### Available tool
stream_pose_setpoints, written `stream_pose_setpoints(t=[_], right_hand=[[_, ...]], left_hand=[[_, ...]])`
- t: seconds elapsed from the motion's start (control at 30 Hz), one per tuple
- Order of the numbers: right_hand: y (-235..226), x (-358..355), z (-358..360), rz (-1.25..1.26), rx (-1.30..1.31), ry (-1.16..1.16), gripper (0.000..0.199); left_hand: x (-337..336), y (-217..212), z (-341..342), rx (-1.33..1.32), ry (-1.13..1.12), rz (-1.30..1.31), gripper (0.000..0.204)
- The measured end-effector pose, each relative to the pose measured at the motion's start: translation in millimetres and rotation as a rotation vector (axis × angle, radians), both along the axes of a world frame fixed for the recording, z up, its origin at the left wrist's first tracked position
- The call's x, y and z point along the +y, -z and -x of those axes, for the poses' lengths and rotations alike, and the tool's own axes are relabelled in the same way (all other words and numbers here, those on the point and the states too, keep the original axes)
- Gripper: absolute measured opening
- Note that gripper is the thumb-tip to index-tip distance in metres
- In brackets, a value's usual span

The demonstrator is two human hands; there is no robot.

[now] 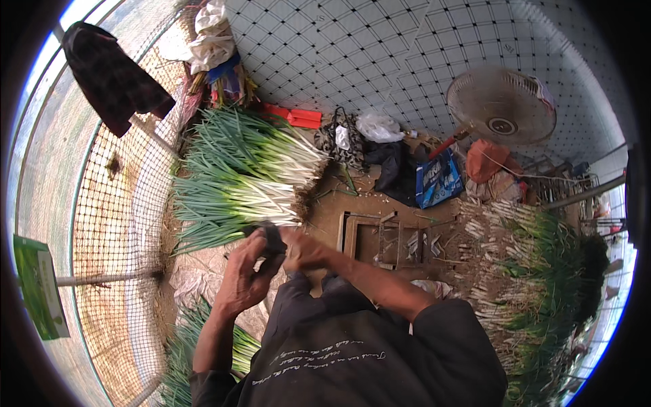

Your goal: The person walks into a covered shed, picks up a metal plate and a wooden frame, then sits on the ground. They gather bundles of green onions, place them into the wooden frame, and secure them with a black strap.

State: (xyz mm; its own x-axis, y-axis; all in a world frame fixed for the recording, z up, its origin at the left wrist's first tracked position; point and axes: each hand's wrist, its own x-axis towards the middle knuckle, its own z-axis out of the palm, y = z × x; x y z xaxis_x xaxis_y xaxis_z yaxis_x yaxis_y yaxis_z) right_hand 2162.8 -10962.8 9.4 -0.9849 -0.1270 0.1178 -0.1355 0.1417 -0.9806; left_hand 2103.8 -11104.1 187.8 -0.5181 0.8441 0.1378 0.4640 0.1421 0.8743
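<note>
My left hand (245,273) is closed around a small dark object (272,241), whose kind I cannot make out. Close against its right side is my right hand (302,250), smeared by motion, so its fingers do not show clearly. Just beyond both hands lies a large heap of green onions (254,173), green leaves to the left and white stems and roots to the right. More green onions (244,349) lie beside my left forearm, partly hidden by it.
A wooden frame (344,234) rests on the dirt floor ahead to the right. Many loose green onions (505,271) spread along the right. A fan (502,112) stands at the far right. A blue bag (439,180), a red plastic piece (295,117) and netting (112,224) surround the space.
</note>
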Motion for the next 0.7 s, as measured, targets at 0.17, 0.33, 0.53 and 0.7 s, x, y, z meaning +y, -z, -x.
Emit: stream_pose_setpoints(t=[0.17, 0.33, 0.53, 0.7], right_hand=[[-44, -56, -25, 0.201, -0.102, 0.042, 0.062], [-45, -49, -34, 0.228, -0.021, 0.569, 0.070], [-19, -26, -24, 0.068, 0.150, 0.353, 0.083], [2, -54, -33, 0.520, -0.069, 0.318, 0.064]], left_hand=[[4, 3, 13, -0.508, -0.069, -0.013, 0.013], [4, 20, 8, -0.316, -0.068, 0.063, 0.014], [2, 25, 10, -0.156, 0.263, 0.170, 0.018], [-8, 31, 14, -0.317, 0.177, 0.115, 0.023]])
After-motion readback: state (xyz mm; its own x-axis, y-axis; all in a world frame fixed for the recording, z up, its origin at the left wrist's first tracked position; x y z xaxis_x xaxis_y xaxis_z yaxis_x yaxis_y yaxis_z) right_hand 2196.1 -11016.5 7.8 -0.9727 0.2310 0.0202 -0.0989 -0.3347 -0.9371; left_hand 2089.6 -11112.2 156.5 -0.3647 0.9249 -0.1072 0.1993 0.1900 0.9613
